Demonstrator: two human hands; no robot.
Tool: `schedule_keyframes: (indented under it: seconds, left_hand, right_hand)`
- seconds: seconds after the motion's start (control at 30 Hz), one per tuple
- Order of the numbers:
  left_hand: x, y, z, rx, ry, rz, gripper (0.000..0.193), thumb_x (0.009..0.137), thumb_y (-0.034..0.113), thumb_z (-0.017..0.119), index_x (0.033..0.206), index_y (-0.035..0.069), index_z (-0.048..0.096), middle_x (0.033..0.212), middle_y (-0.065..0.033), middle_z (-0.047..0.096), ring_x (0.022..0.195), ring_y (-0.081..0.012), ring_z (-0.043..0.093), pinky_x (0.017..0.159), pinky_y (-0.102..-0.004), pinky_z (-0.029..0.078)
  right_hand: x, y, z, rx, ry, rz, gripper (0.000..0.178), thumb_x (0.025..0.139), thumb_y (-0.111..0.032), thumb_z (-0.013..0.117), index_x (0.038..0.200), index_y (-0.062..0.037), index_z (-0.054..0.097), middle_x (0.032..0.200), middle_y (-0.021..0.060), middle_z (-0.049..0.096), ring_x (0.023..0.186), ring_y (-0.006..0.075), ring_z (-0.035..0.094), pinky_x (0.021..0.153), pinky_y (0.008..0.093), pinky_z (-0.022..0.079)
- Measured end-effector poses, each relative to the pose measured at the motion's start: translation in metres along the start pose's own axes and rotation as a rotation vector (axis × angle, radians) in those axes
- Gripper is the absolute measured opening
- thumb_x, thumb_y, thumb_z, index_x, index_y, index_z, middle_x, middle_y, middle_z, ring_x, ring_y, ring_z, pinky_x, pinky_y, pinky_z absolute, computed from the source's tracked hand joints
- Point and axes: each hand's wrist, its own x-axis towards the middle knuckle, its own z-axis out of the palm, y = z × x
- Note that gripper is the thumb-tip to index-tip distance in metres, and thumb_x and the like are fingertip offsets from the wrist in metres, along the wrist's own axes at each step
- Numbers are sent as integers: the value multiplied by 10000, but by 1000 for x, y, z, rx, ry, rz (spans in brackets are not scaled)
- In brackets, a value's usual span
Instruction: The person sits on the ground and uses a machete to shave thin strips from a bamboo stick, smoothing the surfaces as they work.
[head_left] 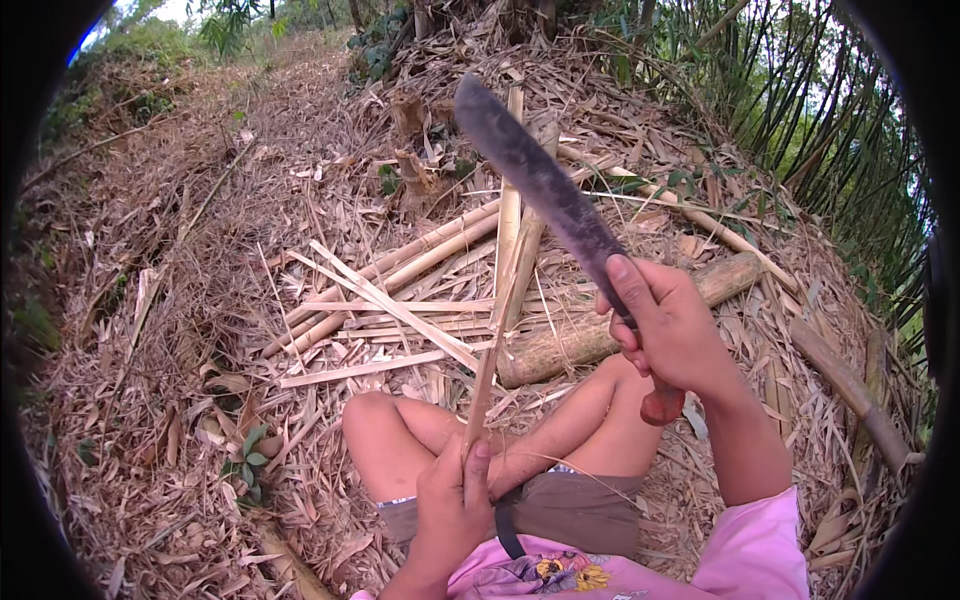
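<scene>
My right hand (672, 325) is wrapped round a machete (545, 185), thumb along the base of its broad dark blade. The blade slants up and to the left, and the reddish butt of its handle shows below my fist. Low in front of my lap, my left hand (455, 497) is closed on the near end of a split bamboo strip (485, 385). From there the strip rises away from me toward the far bamboo, its far part passing behind or beside the blade. Blade and strip look apart near my hands; farther up I cannot tell.
Past my crossed legs (590, 425), a thick bamboo log (570, 345) lies crosswise. Several pale split strips (385, 305) are piled left of it. Cut stumps (413, 172) stand farther off. Another pole (850, 385) lies at right, near standing bamboo (860, 110). Dry leaves cover the slope.
</scene>
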Motion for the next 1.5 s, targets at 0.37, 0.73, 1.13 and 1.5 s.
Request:
schedule_keyframes:
  seconds: [0.37, 0.73, 1.13, 1.5]
  left_hand:
    - [2, -2, -5, -47, -21, -54, 187, 1031, 142, 490, 954, -7, 573, 646, -121, 555, 559, -231, 550, 516, -355, 415]
    - [3, 2, -2, 128, 37, 17, 149, 1015, 118, 494, 989, -15, 554, 793, -218, 589, 693, -409, 587, 614, -466, 446]
    - [-8, 9, -1, 62, 9, 7, 199, 1030, 166, 469, 1069, -15, 540, 786, -237, 577, 707, -447, 584, 620, -486, 451]
    - [-1, -8, 9, 153, -2, -10, 126, 1003, 90, 484, 1002, -30, 523, 805, -281, 578, 731, -487, 570, 610, -525, 419]
  right_hand:
    - [-8, -6, 11, -73, -242, 9, 464, 1048, -438, 439, 859, -38, 579, 547, -36, 474, 413, 43, 443, 375, 210, 351]
    - [-21, -1, 8, -64, 8, -163, 419, 1033, -386, 512, 874, -19, 639, 560, -11, 501, 482, 54, 480, 427, 255, 367]
    - [-22, 21, 31, -689, -119, -433, 251, 934, -316, 656, 846, -85, 611, 683, 100, 642, 564, 302, 637, 480, 410, 475]
    - [16, 62, 26, -1087, 65, -906, 294, 830, -331, 719, 745, -104, 553, 607, 43, 493, 516, 240, 560, 441, 383, 430]
